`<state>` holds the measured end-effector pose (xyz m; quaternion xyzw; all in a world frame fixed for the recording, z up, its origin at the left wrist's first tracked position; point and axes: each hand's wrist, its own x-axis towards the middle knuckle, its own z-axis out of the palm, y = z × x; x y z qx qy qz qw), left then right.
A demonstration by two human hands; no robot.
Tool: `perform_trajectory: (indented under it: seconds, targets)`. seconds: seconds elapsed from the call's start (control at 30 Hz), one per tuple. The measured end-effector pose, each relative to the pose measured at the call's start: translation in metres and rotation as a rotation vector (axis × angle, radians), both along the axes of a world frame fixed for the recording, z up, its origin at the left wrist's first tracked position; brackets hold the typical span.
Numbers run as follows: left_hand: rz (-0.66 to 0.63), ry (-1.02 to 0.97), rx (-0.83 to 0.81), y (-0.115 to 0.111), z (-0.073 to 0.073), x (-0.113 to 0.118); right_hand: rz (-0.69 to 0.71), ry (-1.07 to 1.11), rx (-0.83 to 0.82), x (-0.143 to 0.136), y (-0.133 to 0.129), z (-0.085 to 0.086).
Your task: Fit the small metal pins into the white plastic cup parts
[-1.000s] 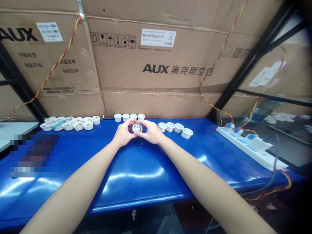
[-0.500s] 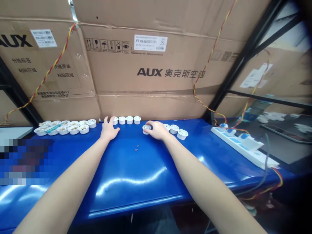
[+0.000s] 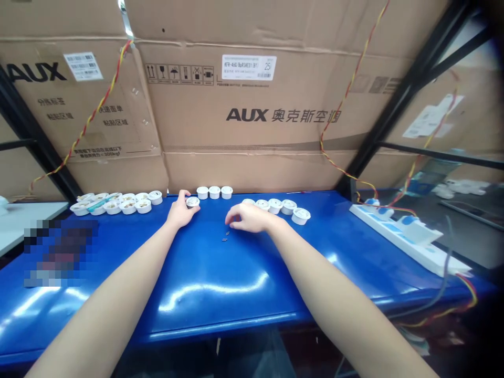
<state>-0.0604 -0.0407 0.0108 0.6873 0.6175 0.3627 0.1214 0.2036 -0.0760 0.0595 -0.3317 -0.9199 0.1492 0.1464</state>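
A small white round cup is held between the thumb and fingers of my left hand. My right hand hovers over the blue table with its fingers bent downward, near some tiny dark pieces; whether its fingertips hold anything is too small to tell. Three white cups stand in a row right of my left hand. Behind and beside my right hand is another row of white cups, one partly hidden by the hand.
Several white cups with small contents stand at the left, a teal tool lying across them. A white power strip is at the right edge of the blue table. Cardboard boxes rise behind.
My left hand has closed on a cup from the back row and drawn it forward. My right hand has let go of its cup and moved toward the tiny pieces. The view has shifted slightly.
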Motion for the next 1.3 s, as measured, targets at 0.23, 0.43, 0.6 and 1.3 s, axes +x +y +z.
perform_trajectory:
  seconds: [0.23, 0.43, 0.6, 1.3]
  targets:
    - [-0.168, 0.066, 0.010, -0.011, 0.001, 0.004, 0.046, -0.062, -0.136, -0.001, 0.001, -0.005]
    - [-0.178, 0.157, 0.015, -0.008, -0.001, 0.006, 0.018, -0.061, -0.139, -0.007, -0.002, -0.003]
    - [-0.227, 0.152, 0.051, -0.012, 0.001, 0.009, 0.017, -0.116, -0.082, -0.011, -0.005, -0.005]
    - [-0.509, 0.112, 0.071, -0.032, 0.012, 0.029, -0.044, -0.096, -0.193, -0.014, -0.012, -0.004]
